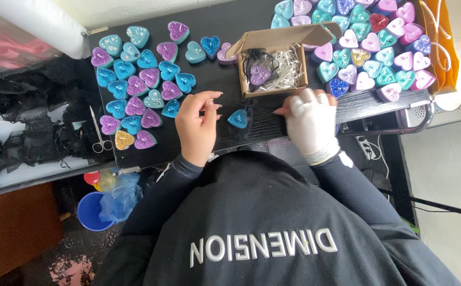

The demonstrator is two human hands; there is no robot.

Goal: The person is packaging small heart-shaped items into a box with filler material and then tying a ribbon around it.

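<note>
Black table [225,79] under everything, heart-shaped tins massed at both ends. Open cardboard box [275,63] w/ white shred and a purple heart tin [260,75] in a dark mesh pouch, just beyond both hands. Left hand [197,123] bare, fingers loosely curled, tips near thin black cord; pinch unclear, cannot tell. Right hand [310,119] in white wrap, fingertips pinched together on cord end. Blue glitter heart [238,118] flat on table between hands, apparently inside sheer black pouch.
</note>
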